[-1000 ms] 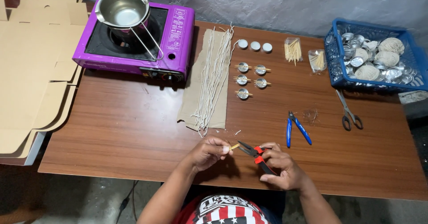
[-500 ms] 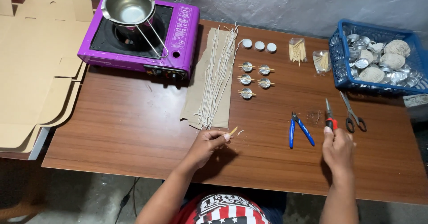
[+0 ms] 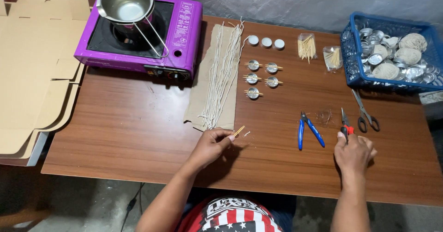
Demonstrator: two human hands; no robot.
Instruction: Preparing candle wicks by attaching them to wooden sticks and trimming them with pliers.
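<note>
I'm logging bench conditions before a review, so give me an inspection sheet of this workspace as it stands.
Surface: brown wood-grain table, small scraps near the wicks.
Job's things: left hand pinches a short wooden stick; right hand rests on red-handled pliers lying on the table.
Clutter: blue-handled cutters, scissors, white wick strands on brown paper, small metal cups, blue basket of cups and twine balls.
Hands: both bare.
Cables: one below the table edge.
Surroundings: purple stove with steel pot; flat cardboard on the left.
</note>
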